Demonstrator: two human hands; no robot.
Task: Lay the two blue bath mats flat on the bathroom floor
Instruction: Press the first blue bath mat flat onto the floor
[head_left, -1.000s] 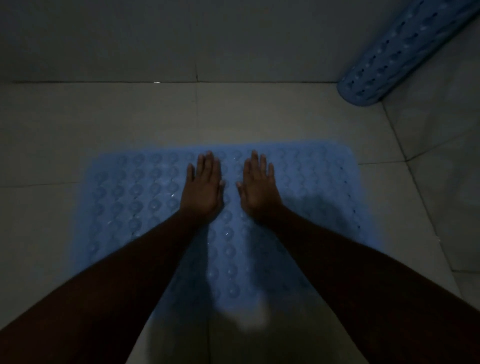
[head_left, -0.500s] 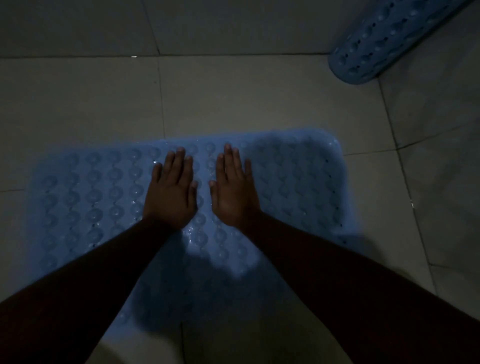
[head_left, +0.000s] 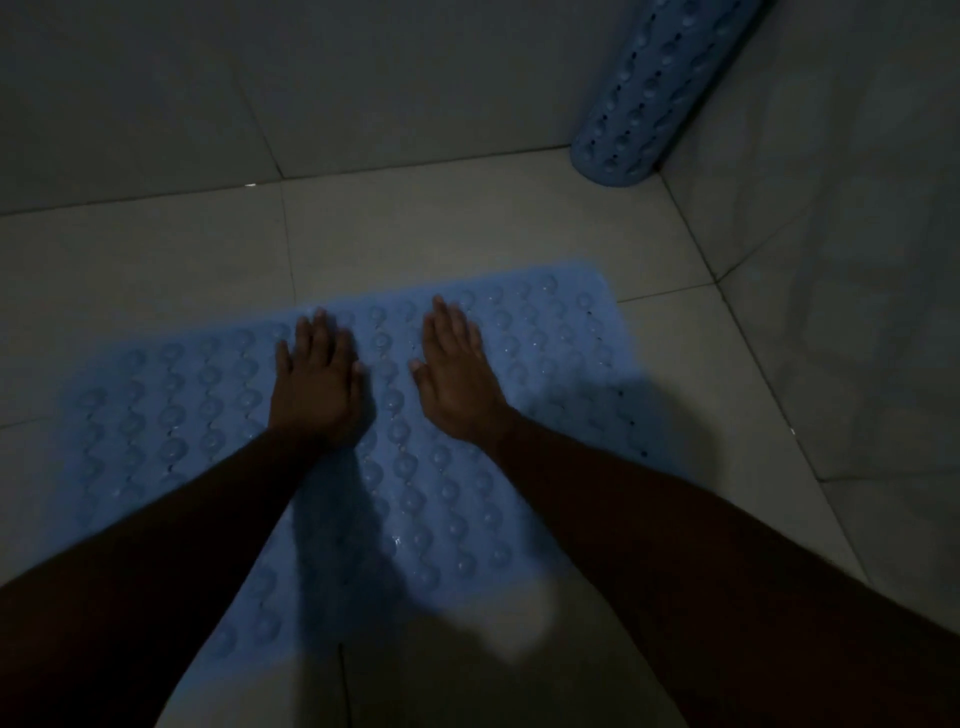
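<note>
A blue bath mat (head_left: 171, 415) with rows of round bumps lies spread flat on the tiled floor in dim light. My left hand (head_left: 317, 384) presses palm-down on its middle, fingers straight. My right hand (head_left: 454, 374) lies flat on the mat a little to the right, fingers straight too. My forearms hide part of the mat's near edge. A second blue mat (head_left: 649, 98), rolled into a tube, leans upright in the far right corner.
Grey tiled floor (head_left: 467, 228) surrounds the mat, with bare tiles beyond it up to the back wall (head_left: 363, 78). The right wall (head_left: 831, 260) runs close to the mat's right end. Shadows fall across the near floor.
My hands have spread slightly apart on the mat. The view has swung, so the mat now sits tilted in the picture and the rolled mat shows more upright.
</note>
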